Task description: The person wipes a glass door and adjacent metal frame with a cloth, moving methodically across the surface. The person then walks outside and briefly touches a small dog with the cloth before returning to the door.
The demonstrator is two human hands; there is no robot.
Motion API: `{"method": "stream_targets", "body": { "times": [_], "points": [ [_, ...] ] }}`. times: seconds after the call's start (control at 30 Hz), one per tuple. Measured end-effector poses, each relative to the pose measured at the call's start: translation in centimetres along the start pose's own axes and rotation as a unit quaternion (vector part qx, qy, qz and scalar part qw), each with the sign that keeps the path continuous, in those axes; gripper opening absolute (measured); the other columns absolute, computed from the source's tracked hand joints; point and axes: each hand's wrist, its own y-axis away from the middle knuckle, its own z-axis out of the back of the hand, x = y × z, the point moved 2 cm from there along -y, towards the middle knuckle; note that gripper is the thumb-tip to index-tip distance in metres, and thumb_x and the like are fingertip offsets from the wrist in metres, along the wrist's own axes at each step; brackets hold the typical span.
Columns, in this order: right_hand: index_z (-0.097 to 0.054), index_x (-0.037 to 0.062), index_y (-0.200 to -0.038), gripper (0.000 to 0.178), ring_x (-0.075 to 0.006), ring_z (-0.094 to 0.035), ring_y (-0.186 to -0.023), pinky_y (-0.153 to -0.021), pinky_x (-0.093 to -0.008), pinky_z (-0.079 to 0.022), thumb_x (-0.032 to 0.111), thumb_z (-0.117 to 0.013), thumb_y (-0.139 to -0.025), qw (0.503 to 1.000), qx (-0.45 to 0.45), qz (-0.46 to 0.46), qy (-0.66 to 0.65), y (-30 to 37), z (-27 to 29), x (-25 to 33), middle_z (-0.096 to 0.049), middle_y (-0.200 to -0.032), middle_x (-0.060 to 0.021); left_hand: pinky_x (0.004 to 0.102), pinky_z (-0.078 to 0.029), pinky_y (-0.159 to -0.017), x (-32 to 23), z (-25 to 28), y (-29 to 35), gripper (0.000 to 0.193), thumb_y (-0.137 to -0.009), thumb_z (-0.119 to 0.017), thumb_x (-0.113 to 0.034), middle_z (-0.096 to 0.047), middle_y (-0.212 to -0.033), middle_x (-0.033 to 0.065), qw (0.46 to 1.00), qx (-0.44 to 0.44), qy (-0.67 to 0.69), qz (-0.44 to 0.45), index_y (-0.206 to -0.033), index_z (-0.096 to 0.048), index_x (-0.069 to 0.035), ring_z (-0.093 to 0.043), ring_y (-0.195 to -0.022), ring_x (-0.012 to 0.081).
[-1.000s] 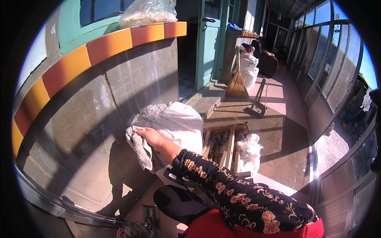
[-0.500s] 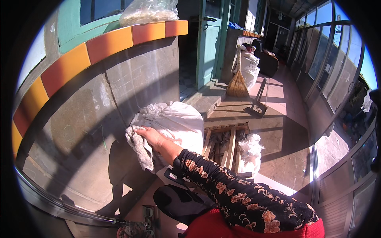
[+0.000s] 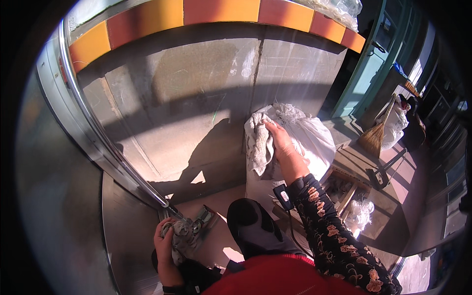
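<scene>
R hand [image 3: 281, 140] pinches pale terry rag [image 3: 260, 145] near its top, prob. so it hangs loose, by the white sack's [image 3: 317, 140] L side. L hand [image 3: 164, 244] grips grey rag [image 3: 184, 238], bunched prob. for firmer hold, nr chrome tube's [image 3: 150, 191] lower end.

Worn on the person's head, the fisheye camera looks down past the red garment [image 3: 265, 278] at the left hand [image 3: 163, 241] and right hand [image 3: 281, 140], facing a grey wall [image 3: 201, 64] below a tiled ledge [image 3: 221, 11].

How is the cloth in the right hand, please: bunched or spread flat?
Bunched: thick folds show in the cloth at the right hand.
</scene>
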Motion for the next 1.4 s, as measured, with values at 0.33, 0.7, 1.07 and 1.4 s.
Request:
{"method": "stream_targets", "body": {
  "times": [0.33, 0.7, 1.07, 1.4],
  "points": [
    [-0.06, 0.0123, -0.123, 0.04, -0.0289, -0.066, -0.094, -0.081, -0.037, -0.053, 0.012, -0.07, -0.084, 0.767, -0.176, 0.501, 0.361, -6.0, -13.3, 12.4, -0.062, -0.113, -0.0111, 0.0304, -0.045, -0.097, -0.3, 0.6, 0.5, 0.033, -0.09, -0.06, 0.001, -0.066, -0.113, 0.0076, 0.998, -0.031, -0.04, 0.022, -0.123, -0.06, -0.001, -0.061, -0.107, 0.0168],
    [-0.056, 0.0157, -0.116, 0.035, -0.0378, -0.063, -0.097, -0.08, -0.0461, -0.053, 0.011, -0.066, -0.083, 0.757, -0.186, 0.385, 0.495, -5.5, -14.9, 0.9, -0.055, -0.118, -0.0121, 0.0299, -0.046, -0.096, -0.7, 0.4, 0.1, 0.032, -0.091, -0.06, 0.001, -0.066, -0.113, 0.0073, 0.999, -0.034, -0.021, 0.032, -0.123, -0.06, -0.001, -0.062, -0.106, 0.0168],
    [-0.055, 0.0167, -0.118, 0.038, -0.0371, -0.066, -0.09, -0.073, -0.0466, -0.055, 0.009, -0.065, -0.082, 0.635, -0.284, 0.487, 0.529, -8.3, -14.1, 9.0, -0.053, -0.118, -0.0124, 0.0311, -0.046, -0.096, -0.2, -0.1, -0.4, 0.032, -0.091, -0.06, 0.0, -0.066, -0.113, 0.0077, 0.998, -0.033, -0.04, 0.034, -0.123, -0.059, -0.001, -0.062, -0.106, 0.0177],
    [-0.056, 0.0155, -0.116, 0.032, -0.036, -0.065, -0.099, -0.08, -0.0451, -0.054, 0.014, -0.064, -0.086, 0.719, -0.236, 0.365, 0.542, -5.5, -11.6, 5.7, -0.055, -0.12, -0.0134, 0.0293, -0.046, -0.096, 0.2, -0.1, -0.2, 0.033, -0.089, -0.062, 0.001, -0.067, -0.11, 0.0066, 0.998, -0.022, -0.047, 0.019, -0.121, -0.062, -0.001, -0.061, -0.104, 0.0159]
  ]
}}
